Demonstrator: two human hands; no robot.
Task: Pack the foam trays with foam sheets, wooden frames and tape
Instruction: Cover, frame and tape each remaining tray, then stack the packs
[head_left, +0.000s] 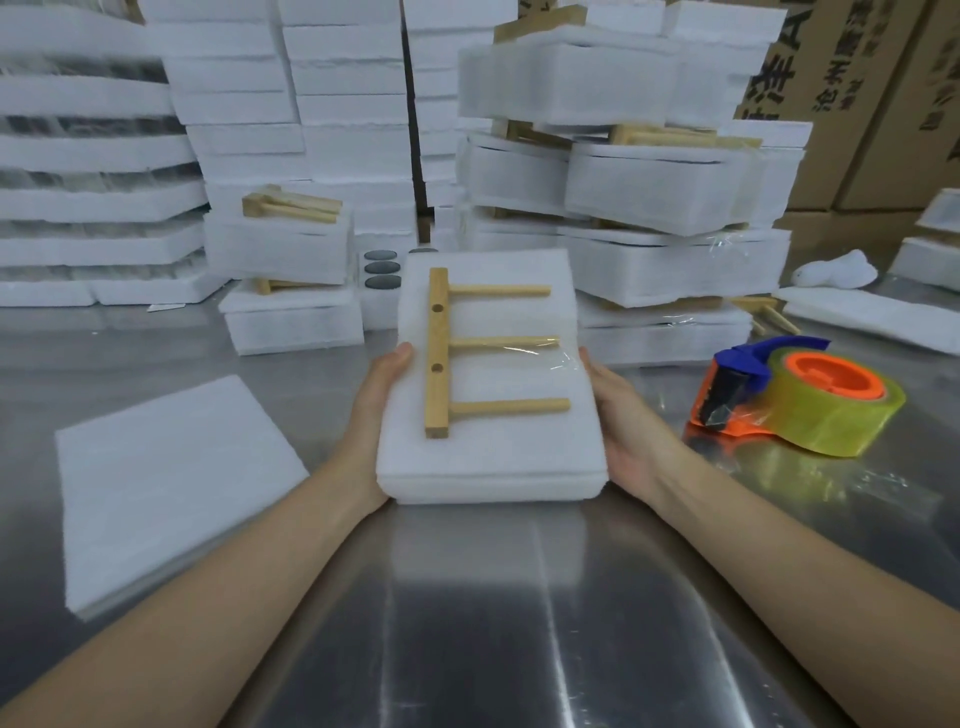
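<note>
upper right, cardboard boxes bear chinese print, cut off and hard to read. at centre, left hand and right hand clasp the foam tray by its sides, fingers hidden underneath.

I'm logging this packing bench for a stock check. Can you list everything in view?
foam tray: one, white, centre, between the hands
wooden frame: one, tan, on the foam tray, clear tape across it
foam sheets: one stack, white, table left
tape dispenser: one, orange and blue, table right
packed trays: many, white, stacked behind
cardboard boxes: several, brown, back right
table: one, shiny metal
left hand: grips tray's left side
right hand: grips tray's right side
</note>
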